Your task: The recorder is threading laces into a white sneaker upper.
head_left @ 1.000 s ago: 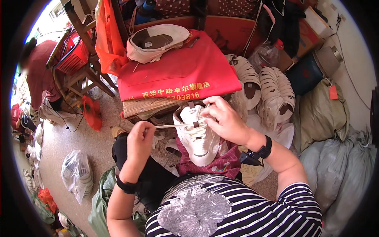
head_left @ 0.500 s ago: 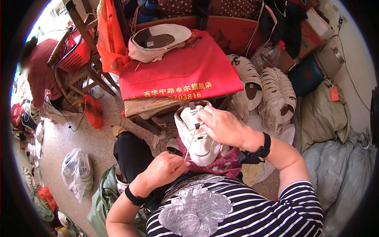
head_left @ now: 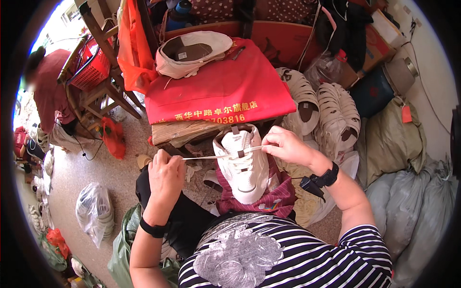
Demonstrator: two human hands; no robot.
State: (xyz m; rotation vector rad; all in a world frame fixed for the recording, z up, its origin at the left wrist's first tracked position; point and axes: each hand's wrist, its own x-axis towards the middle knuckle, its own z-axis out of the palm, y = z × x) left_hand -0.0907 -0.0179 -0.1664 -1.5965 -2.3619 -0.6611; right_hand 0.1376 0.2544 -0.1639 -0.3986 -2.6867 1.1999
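Note:
A white sneaker (head_left: 246, 165) rests on a maroon striped cloth over my lap, its toe toward me and its tongue toward the bench. White shoelace (head_left: 206, 157) runs across it through the dark loop on the tongue, stretched out to both sides. My left hand (head_left: 166, 175) is closed on one end, left of the shoe. My right hand (head_left: 288, 145) pinches the other end, just right of the shoe's opening. Lower down, the lace is threaded across the shoe's front.
Ahead stands a wooden bench (head_left: 180, 133) under a red cloth (head_left: 216, 96), bearing another white shoe (head_left: 194, 50). Stacked white shoes (head_left: 338, 115) stand right of it. Grey sacks (head_left: 413, 206) line the right side. A bagged bundle (head_left: 94, 213) lies on the floor at left; another person (head_left: 55, 91) bends farther off.
My left hand has moved up and left, and my right hand has drawn right, away from the shoe's tongue. The lace now stretches sideways through the tongue loop.

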